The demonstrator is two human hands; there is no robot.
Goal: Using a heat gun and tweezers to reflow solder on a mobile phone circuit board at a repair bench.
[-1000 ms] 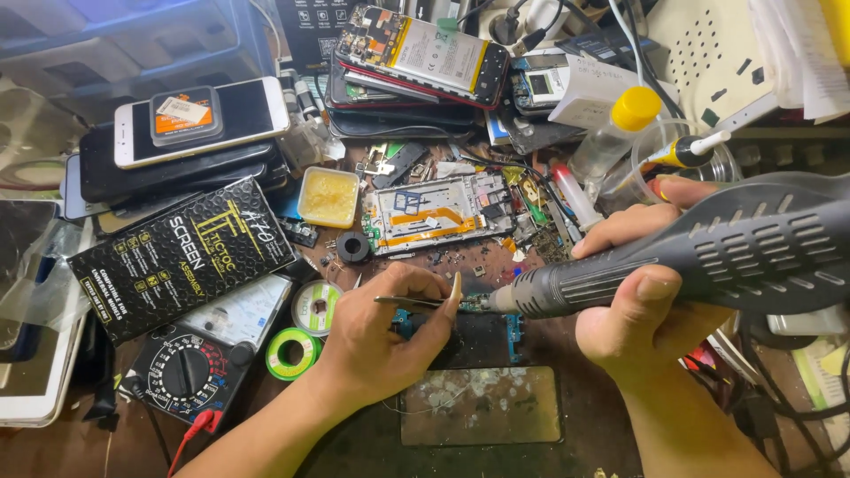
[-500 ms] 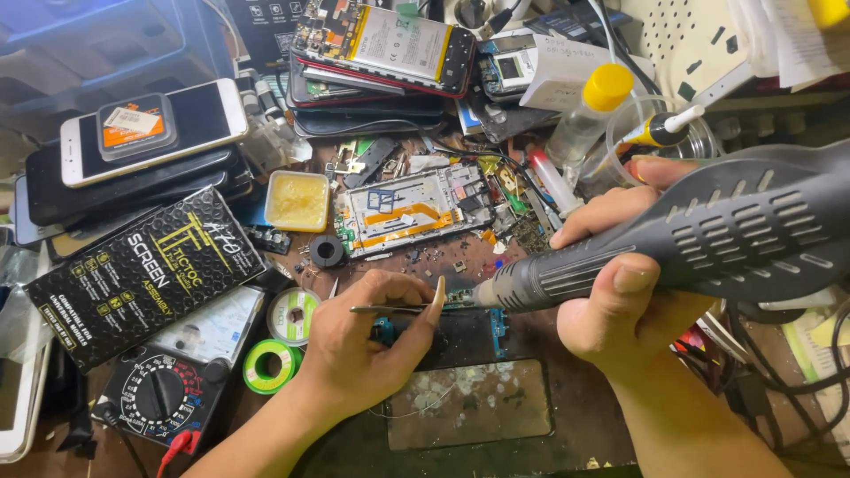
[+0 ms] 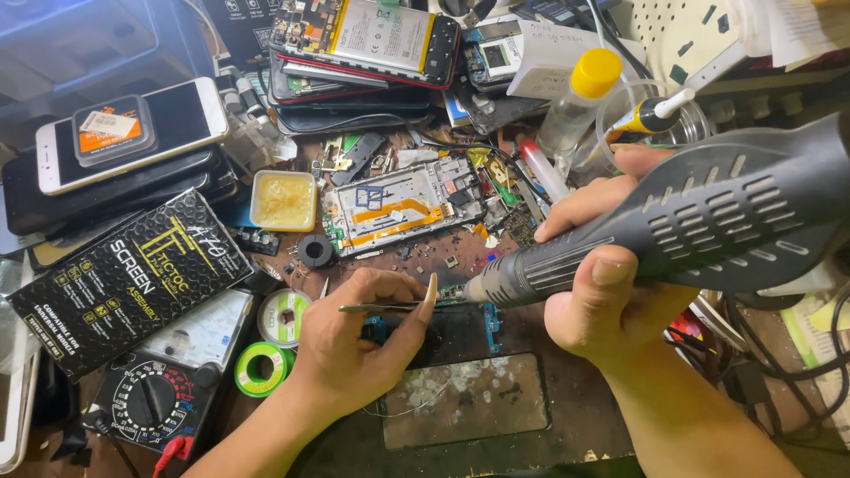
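Far left of frame: black box with gold lettering on desk, meter with dial below it, white phone on stack above. Green tape rolls lower left of centre. My left hand at centre, closed on tweezers, tips pointing right at small board. Phone frame with orange ribbon just above. My right hand right of centre, wrapped around grey hot-air tool, nozzle nearly touching same small board. Yellow-capped bottle upper right.
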